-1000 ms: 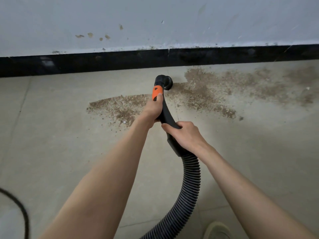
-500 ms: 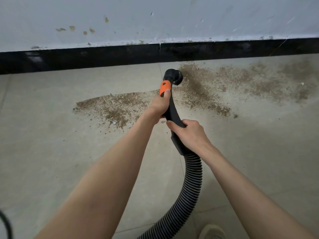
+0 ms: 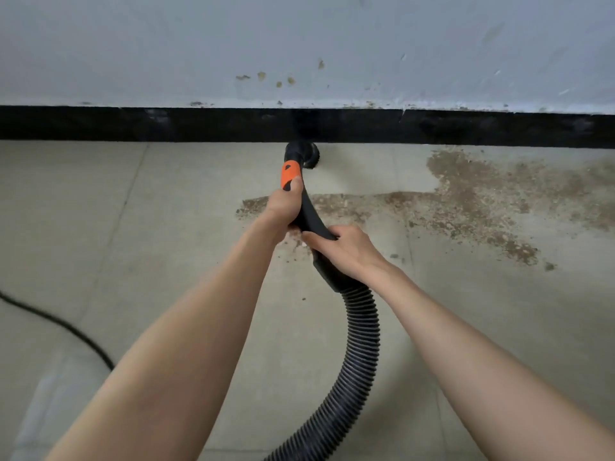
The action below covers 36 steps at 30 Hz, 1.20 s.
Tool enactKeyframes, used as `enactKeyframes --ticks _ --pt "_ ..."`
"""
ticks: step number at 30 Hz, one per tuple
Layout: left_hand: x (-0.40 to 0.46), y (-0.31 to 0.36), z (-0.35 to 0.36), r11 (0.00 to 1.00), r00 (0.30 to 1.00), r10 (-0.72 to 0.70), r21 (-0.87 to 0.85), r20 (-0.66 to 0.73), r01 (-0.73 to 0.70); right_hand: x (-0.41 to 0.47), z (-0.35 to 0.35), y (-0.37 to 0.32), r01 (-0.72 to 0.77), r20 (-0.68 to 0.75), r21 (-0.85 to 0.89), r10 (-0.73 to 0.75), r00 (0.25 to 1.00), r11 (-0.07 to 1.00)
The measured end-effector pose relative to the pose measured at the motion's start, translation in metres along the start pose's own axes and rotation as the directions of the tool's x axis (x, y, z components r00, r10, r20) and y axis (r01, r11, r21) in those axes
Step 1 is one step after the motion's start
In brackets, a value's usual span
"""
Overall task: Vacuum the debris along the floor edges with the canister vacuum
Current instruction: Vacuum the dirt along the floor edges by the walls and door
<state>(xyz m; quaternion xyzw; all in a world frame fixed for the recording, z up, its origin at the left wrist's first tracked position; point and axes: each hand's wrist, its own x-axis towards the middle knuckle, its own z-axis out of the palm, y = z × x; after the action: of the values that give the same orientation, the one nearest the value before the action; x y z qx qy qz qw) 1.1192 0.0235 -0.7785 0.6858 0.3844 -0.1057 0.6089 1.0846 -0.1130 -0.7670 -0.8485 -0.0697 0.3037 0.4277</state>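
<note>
Debris [image 3: 479, 197] spreads brown across the floor [image 3: 133, 244] at far right, near the black baseboard [image 3: 166, 124]. Ribbed hose [image 3: 359, 344] curves up to the handle [image 3: 311, 214], nozzle [image 3: 301, 154] touching the baseboard. Left hand [image 3: 284, 204] fingers grasp the handle below the orange band; right hand [image 3: 346, 247] fingers grasp it nearer.

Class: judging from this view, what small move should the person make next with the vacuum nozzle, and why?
Probably sweep the round black nozzle rightward along the black baseboard. It sits on bare floor, while the brown debris lies to its right. The left hand and right hand grip the black handle.
</note>
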Motion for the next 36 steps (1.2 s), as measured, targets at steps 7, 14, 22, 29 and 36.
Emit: enactKeyframes --ticks 7,14,22,29,36 --pt "0.021 -0.021 -0.111 0.956 0.983 -0.098 -0.29 -0.156 0.049 0.046 0.071 -0.066 0.167 0.17 -0.186 -0.136 0.976 0.968" --pt "0.044 -0.038 -0.171 0.901 0.961 -0.126 -0.435 -0.245 0.007 0.084 0.111 -0.104 0.263 0.28 -0.308 -0.177 0.943 0.914" --pt "0.062 -0.038 -0.183 0.921 0.949 -0.125 -0.389 -0.289 0.003 0.098 0.122 -0.103 0.255 0.278 -0.225 -0.189 0.942 0.94" --pt "0.058 -0.028 -0.149 0.963 0.967 -0.057 -0.268 -0.248 -0.012 0.084 0.104 -0.081 0.203 0.195 -0.177 -0.168 0.966 0.963" --pt "0.03 -0.046 -0.12 0.963 0.979 -0.086 -0.268 -0.187 0.033 0.043 0.092 -0.046 0.15 0.192 -0.126 -0.124 0.973 0.981"
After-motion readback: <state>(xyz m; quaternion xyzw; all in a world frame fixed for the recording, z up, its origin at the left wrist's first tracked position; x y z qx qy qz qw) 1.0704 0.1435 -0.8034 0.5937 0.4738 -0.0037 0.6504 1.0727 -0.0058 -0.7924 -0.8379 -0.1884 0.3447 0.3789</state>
